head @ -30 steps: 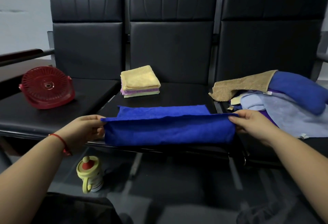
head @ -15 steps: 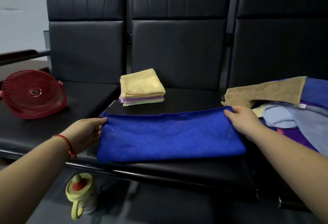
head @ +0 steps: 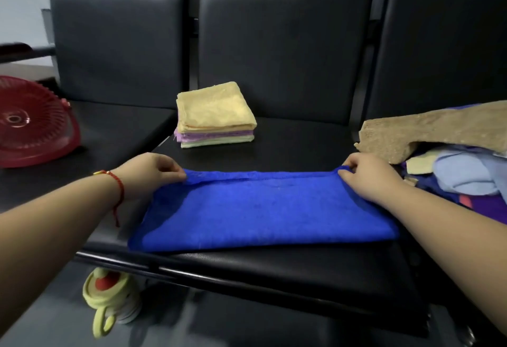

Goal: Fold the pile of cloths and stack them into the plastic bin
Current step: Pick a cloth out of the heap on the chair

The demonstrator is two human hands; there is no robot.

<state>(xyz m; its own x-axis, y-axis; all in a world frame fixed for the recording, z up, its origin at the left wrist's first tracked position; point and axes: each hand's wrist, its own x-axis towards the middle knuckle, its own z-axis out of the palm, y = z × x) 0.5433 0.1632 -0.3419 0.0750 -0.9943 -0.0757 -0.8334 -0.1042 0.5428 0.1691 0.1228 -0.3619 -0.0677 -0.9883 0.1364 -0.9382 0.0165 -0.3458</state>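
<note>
A blue cloth point(head: 263, 209) lies folded in a long band across the near part of the middle seat point(head: 288, 272) of a row of black chairs. The left hand point(head: 149, 175) holds the far left corner of the cloth; its fingers are curled and pinch the edge, which is a little lifted from the seat. The right hand point(head: 367, 179) holds the far right corner in the same way, with thumb and fingers closed on the cloth. Both forearms reach in from the near side, and the left wrist carries a red string bracelet point(head: 119, 190).

Farther back on the same seat, toward its left, stands a small stack of folded cloths point(head: 215, 117): yellow on top, purple under it, pale green at the bottom. It is apart from the blue cloth.

On the right seat lies a pile of unfolded cloths point(head: 452, 165), just beside the right hand. A tan cloth is on top, with light blue, pale yellow and purple ones below it.

On the left seat rests a red plastic basket point(head: 30, 124), round and ribbed; it seems to lie tilted on its side, but the edge of the view cuts it. On the floor, below the near edge of the seats, stands a yellow cup with a red top point(head: 111, 302), partly blurred.
</note>
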